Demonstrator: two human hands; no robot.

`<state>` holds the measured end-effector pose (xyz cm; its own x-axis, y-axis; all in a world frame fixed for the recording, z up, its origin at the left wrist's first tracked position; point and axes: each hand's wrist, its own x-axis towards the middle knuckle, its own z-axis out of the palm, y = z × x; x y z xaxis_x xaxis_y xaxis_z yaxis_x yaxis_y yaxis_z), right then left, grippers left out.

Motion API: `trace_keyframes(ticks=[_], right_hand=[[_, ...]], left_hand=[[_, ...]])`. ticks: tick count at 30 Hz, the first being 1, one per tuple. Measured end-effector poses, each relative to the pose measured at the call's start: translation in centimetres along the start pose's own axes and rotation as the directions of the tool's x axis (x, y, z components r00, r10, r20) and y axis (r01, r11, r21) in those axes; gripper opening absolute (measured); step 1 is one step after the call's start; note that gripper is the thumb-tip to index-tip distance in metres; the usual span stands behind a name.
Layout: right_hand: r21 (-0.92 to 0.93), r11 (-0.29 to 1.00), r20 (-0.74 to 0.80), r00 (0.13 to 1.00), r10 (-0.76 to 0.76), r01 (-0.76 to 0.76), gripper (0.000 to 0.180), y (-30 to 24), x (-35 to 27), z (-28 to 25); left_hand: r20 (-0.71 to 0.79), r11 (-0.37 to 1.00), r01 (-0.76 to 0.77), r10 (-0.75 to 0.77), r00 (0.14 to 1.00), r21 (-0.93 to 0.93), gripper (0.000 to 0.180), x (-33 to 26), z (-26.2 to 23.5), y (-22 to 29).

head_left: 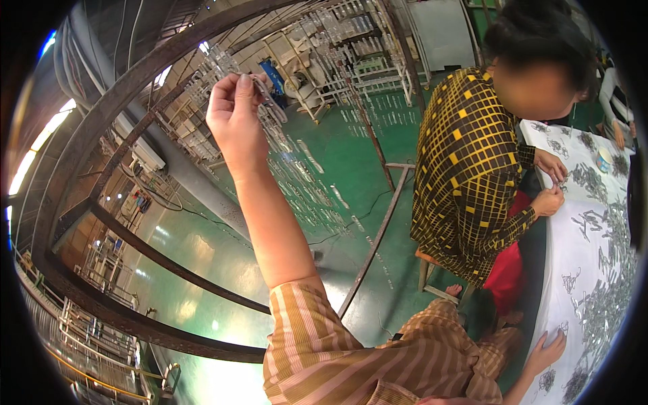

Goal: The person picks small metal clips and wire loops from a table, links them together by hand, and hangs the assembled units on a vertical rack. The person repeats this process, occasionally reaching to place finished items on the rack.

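Raised at arm's length, my left hand (236,118) is closed in a pinch at the top of a strand of clear, shiny pieces (271,104). The exact grip point is partly hidden behind the fingers. Around and below it hang many similar clear strands (297,162) from the metal frame. Down at the right, my right hand (547,352) rests over the white-covered table (557,250) with its fingers apart. Its fingertips are near a small pile of thin dark wire pieces (564,327); nothing is visibly held there.
A brown metal frame (182,341) curves around my left side. A co-worker in a black-and-yellow checked shirt (466,162) sits at the table, handling small pieces. Clear and dark pieces (607,297) and a cup (604,160) are on it. Racks (378,84) stand behind on green floor.
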<state>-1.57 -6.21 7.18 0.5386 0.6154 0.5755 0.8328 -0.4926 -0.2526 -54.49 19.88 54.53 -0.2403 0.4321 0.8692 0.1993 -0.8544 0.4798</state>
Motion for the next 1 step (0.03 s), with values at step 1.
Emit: trace_keyframes(ticks=[1], right_hand=[[-0.007,1.0,0.013,1.0,0.004,-0.003,0.04,0.47,-0.15,0.53]], left_hand=[[-0.034,0.999,-0.024,0.025,0.999,0.029,0.015,0.51,-0.83,0.0]])
